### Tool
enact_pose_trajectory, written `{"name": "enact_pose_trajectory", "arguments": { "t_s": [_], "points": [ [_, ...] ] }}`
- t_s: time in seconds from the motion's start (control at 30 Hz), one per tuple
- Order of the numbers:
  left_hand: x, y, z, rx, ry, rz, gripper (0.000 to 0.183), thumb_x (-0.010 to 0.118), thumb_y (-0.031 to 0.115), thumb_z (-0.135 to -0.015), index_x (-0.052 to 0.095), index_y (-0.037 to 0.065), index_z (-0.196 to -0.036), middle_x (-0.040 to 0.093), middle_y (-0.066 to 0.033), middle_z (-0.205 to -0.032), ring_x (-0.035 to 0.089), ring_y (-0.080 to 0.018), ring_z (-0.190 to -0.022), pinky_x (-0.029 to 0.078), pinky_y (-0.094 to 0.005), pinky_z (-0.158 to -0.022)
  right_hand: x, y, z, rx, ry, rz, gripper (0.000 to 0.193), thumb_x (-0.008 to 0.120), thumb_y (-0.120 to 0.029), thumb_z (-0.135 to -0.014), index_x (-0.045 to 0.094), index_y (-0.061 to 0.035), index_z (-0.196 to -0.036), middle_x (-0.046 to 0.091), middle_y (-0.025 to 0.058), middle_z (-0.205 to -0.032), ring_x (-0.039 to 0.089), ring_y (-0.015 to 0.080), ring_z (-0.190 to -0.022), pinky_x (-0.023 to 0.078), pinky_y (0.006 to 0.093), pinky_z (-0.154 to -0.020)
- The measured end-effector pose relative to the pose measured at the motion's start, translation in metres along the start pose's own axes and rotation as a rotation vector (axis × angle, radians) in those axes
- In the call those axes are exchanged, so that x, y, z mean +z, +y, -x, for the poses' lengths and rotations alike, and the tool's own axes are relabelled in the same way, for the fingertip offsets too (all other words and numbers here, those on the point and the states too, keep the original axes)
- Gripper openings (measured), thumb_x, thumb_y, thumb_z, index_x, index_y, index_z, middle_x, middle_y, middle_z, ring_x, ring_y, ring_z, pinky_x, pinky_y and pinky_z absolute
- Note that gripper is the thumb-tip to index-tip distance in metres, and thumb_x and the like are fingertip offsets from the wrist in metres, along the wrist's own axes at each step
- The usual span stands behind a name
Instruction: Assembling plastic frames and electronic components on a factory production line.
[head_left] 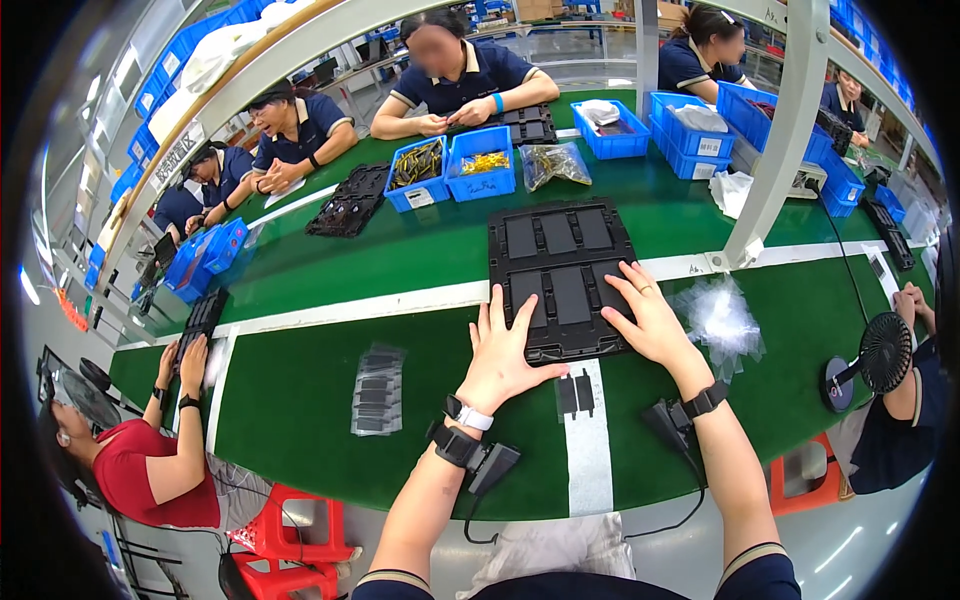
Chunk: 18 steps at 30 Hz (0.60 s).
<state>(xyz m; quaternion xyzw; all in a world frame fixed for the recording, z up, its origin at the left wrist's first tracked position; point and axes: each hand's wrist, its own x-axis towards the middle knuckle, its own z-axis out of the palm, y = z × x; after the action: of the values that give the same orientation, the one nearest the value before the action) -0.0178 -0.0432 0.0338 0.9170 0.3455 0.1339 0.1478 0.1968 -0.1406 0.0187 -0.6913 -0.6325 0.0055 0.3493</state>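
A black plastic tray (563,258) with dark rectangular pieces in its compartments lies flat on the green table in front of me. My left hand (503,352) rests at the tray's near left corner with its fingers spread. On the tray's right edge lies my right hand (652,318), fingers apart and thumb stretched out over the near part. Neither hand is closed round anything. Just below the tray, beside my left thumb, a small clear film with black strips (576,394) sits on the white band.
A stack of clear films with black pieces (378,392) lies to the left, a heap of clear film (722,316) to the right. Blue bins (482,178) stand across the table. A white post (775,150) rises at the right, near a small black fan (884,352). Co-workers sit around.
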Motion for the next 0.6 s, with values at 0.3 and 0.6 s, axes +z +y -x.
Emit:
{"name": "enact_pose_trajectory", "arguments": {
  "t_s": [0.3,0.6],
  "points": [
    [0.0026,-0.0019,-0.0024,0.029,0.026,0.020,0.103,0.078,0.053,-0.054,0.031,0.014,-0.137,0.008,-0.0303,-0.142,0.016,-0.0510,-0.127,0.021,-0.0584,-0.101,-0.0020,0.0008,-0.0013,0.024,-0.011,0.000,0.048,0.059,-0.029,-0.083,0.049,-0.0011,-0.121,0.037,0.0227,-0.134,0.028,0.0374,-0.129,0.028,0.0411,-0.104],
    [0.0027,-0.0035,-0.0016,0.027,0.017,0.020,0.104,0.077,0.055,-0.054,0.030,0.014,-0.137,0.008,-0.0303,-0.142,0.015,-0.0513,-0.128,0.020,-0.0592,-0.101,-0.0004,-0.0005,-0.0011,0.022,-0.006,0.023,0.049,0.059,-0.029,-0.083,0.048,-0.0011,-0.122,0.037,0.0222,-0.134,0.028,0.0374,-0.129,0.028,0.0410,-0.104]
  ]
}}
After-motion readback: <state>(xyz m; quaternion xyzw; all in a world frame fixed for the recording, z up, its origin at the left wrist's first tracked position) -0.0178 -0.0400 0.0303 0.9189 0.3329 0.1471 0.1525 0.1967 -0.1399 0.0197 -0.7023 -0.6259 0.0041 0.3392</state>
